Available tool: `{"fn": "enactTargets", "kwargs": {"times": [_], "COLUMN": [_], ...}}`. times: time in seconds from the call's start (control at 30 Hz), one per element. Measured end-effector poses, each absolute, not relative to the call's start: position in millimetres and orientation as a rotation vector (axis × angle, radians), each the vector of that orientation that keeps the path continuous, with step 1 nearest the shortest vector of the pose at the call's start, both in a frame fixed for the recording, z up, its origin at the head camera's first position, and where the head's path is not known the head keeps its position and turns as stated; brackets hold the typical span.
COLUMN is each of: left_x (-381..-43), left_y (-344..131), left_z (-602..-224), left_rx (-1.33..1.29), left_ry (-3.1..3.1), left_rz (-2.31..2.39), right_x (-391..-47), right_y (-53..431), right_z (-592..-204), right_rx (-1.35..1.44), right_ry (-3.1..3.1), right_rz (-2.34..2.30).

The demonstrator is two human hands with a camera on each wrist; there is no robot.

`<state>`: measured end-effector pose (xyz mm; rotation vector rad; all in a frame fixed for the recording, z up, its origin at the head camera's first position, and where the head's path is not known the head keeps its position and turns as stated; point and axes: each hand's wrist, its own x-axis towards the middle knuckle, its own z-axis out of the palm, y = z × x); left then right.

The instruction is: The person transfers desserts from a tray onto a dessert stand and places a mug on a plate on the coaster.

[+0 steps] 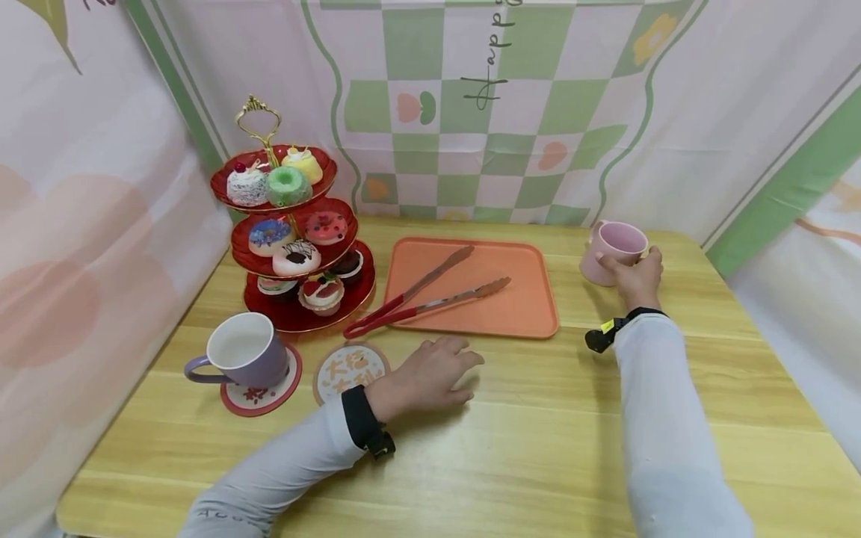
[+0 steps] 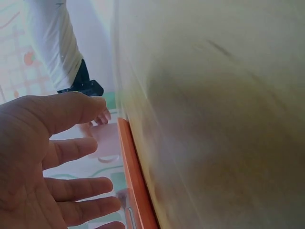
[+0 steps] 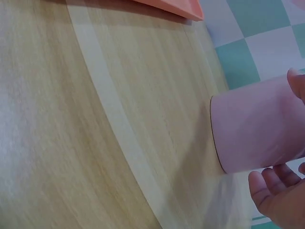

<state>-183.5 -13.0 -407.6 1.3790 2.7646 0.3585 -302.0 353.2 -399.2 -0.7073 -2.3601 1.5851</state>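
At the table's far right, my right hand (image 1: pixel 635 280) is around a pink mug (image 1: pixel 608 261), thumb on its near side and fingers on the right. In the right wrist view the fingers (image 3: pixel 274 188) curve along one side of the mug (image 3: pixel 259 126), the thumb opposite; its base is close to the tabletop. My left hand (image 1: pixel 430 377) holds nothing and reaches over the table in front of the orange tray (image 1: pixel 525 321), fingers apart. Beside its wrist lies a round coaster (image 1: pixel 346 366) with orange lettering, partly hidden.
Red-handled tongs (image 1: pixel 430 302) lie spread across the tray, handles past its left edge. A three-tier red stand (image 1: pixel 366 280) holds several cakes and donuts at the back left. Before it, a purple mug (image 1: pixel 252 355) sits on a red-rimmed coaster (image 1: pixel 252 407). Patterned cloth (image 1: pixel 511 112) hangs behind.
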Motion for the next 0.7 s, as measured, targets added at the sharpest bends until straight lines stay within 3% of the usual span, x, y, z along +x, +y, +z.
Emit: {"fn": "enactTargets", "kwargs": {"times": [0.2,0.7], "left_x": [-182.8,-181.7], "left_y": [-12.9,-13.3], "left_z": [-405.2,-405.2], "left_rx": [1.355,1.316], "left_ry": [2.758,2.747], "left_rz": [0.346,0.393], "right_x": [-305.1,-310.6], "right_y": [349.8,355.0], "right_z": [-401.4,-409.9], "right_rx": [-0.736,-0.664], "right_ry": [-2.435,-2.314], "right_rz": [1.344,1.362]}}
